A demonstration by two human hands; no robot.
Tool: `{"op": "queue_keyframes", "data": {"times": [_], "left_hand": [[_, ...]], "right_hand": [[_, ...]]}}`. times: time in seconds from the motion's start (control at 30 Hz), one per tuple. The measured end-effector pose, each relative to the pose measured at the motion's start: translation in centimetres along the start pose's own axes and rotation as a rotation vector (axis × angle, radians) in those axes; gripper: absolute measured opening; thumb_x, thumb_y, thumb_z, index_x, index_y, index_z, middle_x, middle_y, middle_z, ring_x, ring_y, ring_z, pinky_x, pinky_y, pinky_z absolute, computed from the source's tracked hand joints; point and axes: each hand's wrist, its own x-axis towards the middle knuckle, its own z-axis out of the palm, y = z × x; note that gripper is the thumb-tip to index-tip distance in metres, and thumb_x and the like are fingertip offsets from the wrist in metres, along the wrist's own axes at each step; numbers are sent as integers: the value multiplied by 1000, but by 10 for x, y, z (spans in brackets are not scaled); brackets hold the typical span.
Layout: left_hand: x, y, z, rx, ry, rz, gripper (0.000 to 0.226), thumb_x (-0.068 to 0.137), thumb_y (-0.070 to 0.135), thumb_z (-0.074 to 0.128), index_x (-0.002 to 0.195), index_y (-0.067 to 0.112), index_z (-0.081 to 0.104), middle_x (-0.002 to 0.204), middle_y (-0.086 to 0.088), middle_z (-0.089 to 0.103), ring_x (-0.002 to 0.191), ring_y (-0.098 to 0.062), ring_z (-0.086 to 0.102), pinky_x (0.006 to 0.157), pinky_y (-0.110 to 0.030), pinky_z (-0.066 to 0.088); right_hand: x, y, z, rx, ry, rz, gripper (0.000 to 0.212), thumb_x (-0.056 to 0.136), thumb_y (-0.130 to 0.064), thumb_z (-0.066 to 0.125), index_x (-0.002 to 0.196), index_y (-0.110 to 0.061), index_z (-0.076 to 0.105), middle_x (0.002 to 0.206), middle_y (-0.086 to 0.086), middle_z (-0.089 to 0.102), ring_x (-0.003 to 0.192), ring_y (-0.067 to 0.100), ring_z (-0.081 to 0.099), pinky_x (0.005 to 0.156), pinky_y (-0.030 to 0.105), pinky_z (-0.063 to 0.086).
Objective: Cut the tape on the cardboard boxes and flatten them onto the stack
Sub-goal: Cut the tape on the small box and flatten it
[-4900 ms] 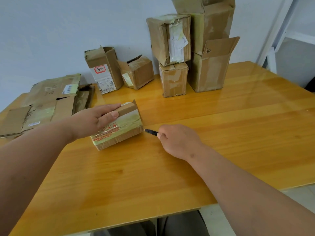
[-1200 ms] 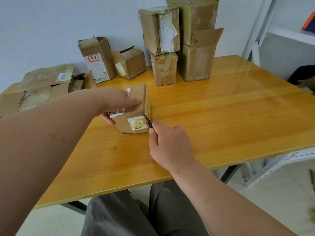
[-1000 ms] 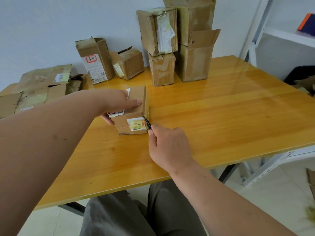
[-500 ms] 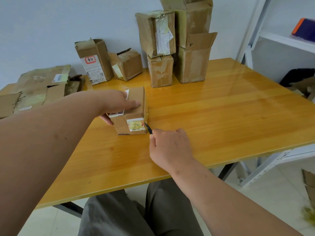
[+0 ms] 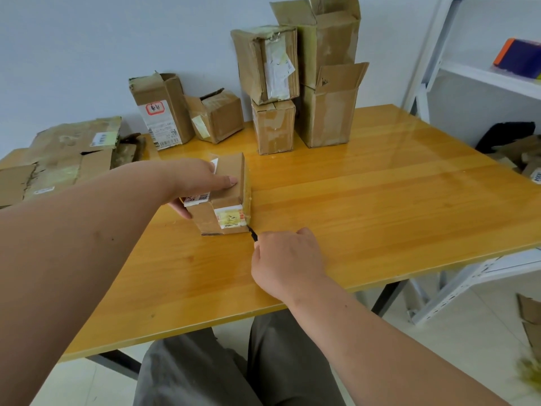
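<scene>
A small taped cardboard box (image 5: 231, 183) stands on edge in the middle of the wooden table (image 5: 366, 200). My left hand (image 5: 199, 180) grips it from the left, fingers lying over its top and thumb under its left side. My right hand (image 5: 288, 263) holds a thin black cutter (image 5: 252, 233), whose tip sits at the box's lower right corner, by the yellow label. A stack of flattened cardboard (image 5: 61, 159) lies at the table's far left.
Several taped boxes stand along the wall: one with a red-framed label (image 5: 161, 112), a tilted small one (image 5: 216, 115), and a tall pile (image 5: 301, 74) behind the held box. A white metal shelf (image 5: 483, 77) stands at the right. My legs show under the near table edge.
Since 4.9 s ago the box was turned up onto its edge. Over the last second the cutter slid down the box's right edge to its lower corner.
</scene>
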Motion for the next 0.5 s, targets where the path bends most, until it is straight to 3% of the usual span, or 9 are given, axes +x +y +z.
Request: {"op": "queue_keyframes", "data": {"times": [0.1,0.23,0.33,0.5], "left_hand": [[0,-3,-2,-25,-9,-4,70,87,58,57,144,23,38,126,-7,44,107,-30,53,63,-39,60],[0,-2,0,-27,-11,1,70,87,58,57,145,23,38,124,-6,43,106,-29,52,64,-39,60],[0,0,0,-7,-10,0,72,87,58,57,146,23,36,135,-9,40,108,-29,48,60,-37,60],[0,0,2,-8,-2,9,71,87,58,56,146,24,35,130,-7,39,106,-28,46,58,-36,59]], "right_hand": [[2,5,-1,76,6,35,33,103,-29,32,70,-23,39,64,-7,48,56,9,42,75,35,33],[-2,4,1,116,134,-10,23,103,-29,32,84,-23,41,57,-8,46,50,8,40,70,34,35],[0,2,3,104,178,-38,22,103,-28,33,84,-23,42,56,-9,43,48,8,39,68,33,32],[0,4,4,75,144,-28,25,102,-28,33,80,-22,41,56,-8,41,48,8,35,67,34,33]]}}
